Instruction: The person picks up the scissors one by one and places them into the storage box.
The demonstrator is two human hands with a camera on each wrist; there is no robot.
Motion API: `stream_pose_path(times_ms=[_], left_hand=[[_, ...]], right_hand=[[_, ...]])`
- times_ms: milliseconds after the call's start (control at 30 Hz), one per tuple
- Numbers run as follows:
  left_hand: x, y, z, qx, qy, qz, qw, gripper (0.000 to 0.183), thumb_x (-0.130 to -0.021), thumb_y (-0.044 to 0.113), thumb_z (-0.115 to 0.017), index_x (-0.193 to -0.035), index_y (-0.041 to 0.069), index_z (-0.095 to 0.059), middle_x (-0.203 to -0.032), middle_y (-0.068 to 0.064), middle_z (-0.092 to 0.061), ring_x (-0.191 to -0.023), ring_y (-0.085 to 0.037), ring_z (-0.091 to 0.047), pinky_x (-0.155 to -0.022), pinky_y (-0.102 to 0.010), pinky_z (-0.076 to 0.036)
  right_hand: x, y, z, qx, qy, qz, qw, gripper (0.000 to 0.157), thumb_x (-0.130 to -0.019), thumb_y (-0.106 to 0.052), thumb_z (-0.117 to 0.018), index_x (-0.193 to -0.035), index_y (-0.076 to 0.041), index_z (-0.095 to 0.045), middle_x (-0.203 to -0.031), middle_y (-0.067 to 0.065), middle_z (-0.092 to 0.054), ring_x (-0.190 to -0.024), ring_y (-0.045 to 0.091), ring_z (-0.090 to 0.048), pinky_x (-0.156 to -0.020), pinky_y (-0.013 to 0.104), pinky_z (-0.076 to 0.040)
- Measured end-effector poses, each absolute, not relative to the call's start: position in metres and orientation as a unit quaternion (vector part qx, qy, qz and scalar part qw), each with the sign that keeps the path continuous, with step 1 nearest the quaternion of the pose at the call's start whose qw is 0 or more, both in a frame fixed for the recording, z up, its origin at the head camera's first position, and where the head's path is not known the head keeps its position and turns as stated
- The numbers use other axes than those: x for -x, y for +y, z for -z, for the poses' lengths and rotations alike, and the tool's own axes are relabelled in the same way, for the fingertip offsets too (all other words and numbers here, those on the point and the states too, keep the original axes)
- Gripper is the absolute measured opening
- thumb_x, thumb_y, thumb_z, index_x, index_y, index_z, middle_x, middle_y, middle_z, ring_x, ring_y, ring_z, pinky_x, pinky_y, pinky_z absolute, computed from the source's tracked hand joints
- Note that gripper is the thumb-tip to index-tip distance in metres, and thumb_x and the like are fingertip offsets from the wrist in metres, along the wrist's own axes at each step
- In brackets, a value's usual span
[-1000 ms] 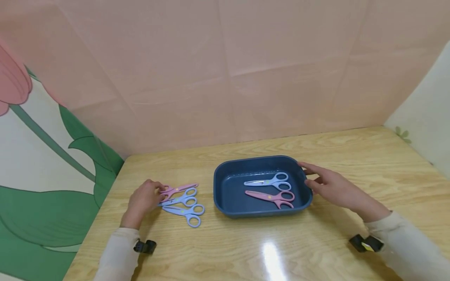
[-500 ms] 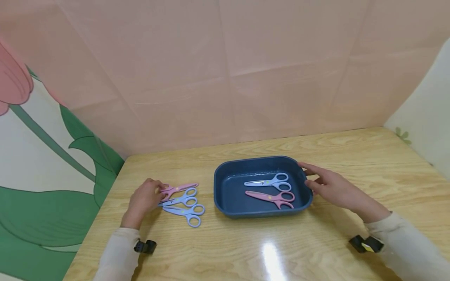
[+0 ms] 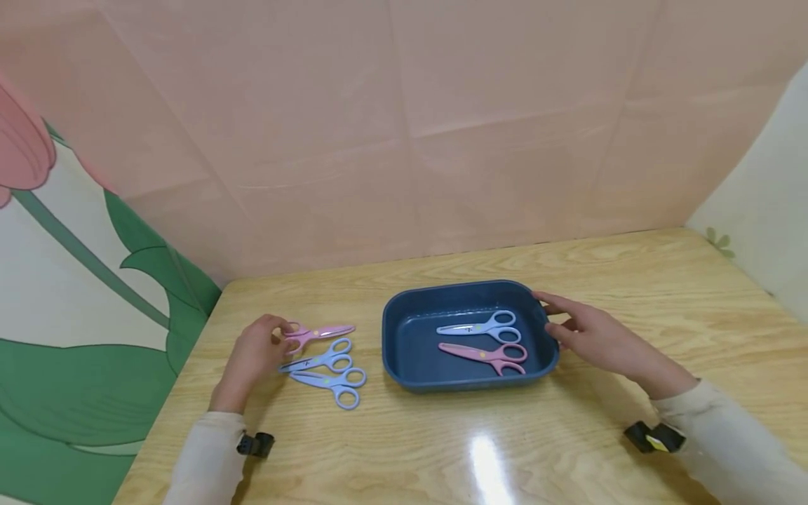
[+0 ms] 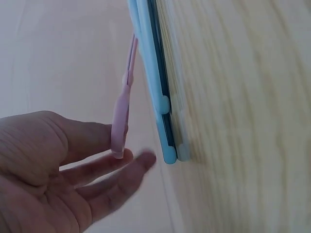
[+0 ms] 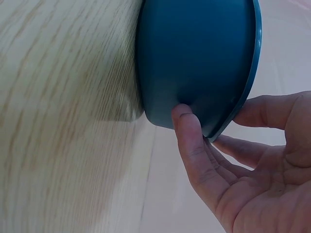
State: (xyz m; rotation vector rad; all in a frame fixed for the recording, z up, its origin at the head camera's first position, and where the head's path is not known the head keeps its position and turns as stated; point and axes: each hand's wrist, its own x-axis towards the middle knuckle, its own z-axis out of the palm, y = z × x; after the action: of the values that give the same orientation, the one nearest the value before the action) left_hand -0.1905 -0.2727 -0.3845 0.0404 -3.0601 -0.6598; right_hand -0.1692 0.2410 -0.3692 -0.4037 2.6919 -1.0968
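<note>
At the left of the head view, my left hand [image 3: 254, 354] pinches the handle of a pair of pink scissors [image 3: 314, 334] between thumb and fingers. In the left wrist view, those pink scissors [image 4: 120, 119] tilt up off the table, handle end raised. Just below lie two pairs of light blue scissors, one [image 3: 325, 359] partly over the other [image 3: 331, 381]. My right hand [image 3: 596, 338] holds the right end of a dark blue tray [image 3: 399, 382], with thumb at the rim and fingers against the outer wall. Inside it lie blue scissors [image 3: 482, 328] and pink scissors [image 3: 486, 354].
The wooden table [image 3: 404, 449] backs onto a wall with a pinkish covering [image 3: 404, 140]. A green plant mural [image 3: 57, 393] borders the left side, and a white wall [image 3: 770, 196] the right. A strip of table separates the loose scissors from the tray.
My left hand has risen slightly and drawn back with the pink scissors, whose handle has come up and away from the blue pairs. The right hand and tray stay in place.
</note>
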Motion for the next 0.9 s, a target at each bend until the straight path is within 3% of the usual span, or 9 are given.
stream_pose_path(times_ms=[233,433,900], left_hand=[[0.1925,-0.2708,0.3862,0.006,-0.97,0.24,0.027,0.023,-0.09,0.005,-0.072,-0.113,0.004,-0.07,-0.12,-0.02,-0.06,-0.09,-0.029,-0.068,-0.073,-0.038,-0.058],[0.1938,-0.2722,0.3874,0.004,-0.959,0.28,0.039,0.022,-0.088,0.007,-0.074,-0.11,0.008,-0.074,-0.123,-0.018,-0.06,-0.088,-0.028,-0.066,-0.07,-0.032,-0.057],[0.1926,-0.2702,0.3842,0.015,-0.962,0.259,0.089,0.024,-0.082,0.006,-0.079,-0.106,0.006,-0.077,-0.122,-0.018,-0.06,-0.089,-0.031,-0.067,-0.076,-0.041,-0.058]], right_hand=[[0.1696,0.2416,0.3705,0.137,0.912,0.373,0.103,0.06,-0.101,-0.013,-0.053,-0.156,-0.01,-0.03,-0.142,0.035,-0.047,-0.096,0.021,-0.066,-0.069,0.03,-0.057],[0.1692,0.2417,0.3703,0.14,0.913,0.371,0.101,0.06,-0.101,-0.013,-0.053,-0.156,-0.009,-0.03,-0.141,0.034,-0.047,-0.097,0.022,-0.066,-0.07,0.029,-0.057],[0.1684,0.2406,0.3688,0.138,0.913,0.37,0.1,0.06,-0.1,-0.013,-0.053,-0.156,-0.009,-0.031,-0.141,0.035,-0.047,-0.096,0.022,-0.066,-0.07,0.028,-0.056]])
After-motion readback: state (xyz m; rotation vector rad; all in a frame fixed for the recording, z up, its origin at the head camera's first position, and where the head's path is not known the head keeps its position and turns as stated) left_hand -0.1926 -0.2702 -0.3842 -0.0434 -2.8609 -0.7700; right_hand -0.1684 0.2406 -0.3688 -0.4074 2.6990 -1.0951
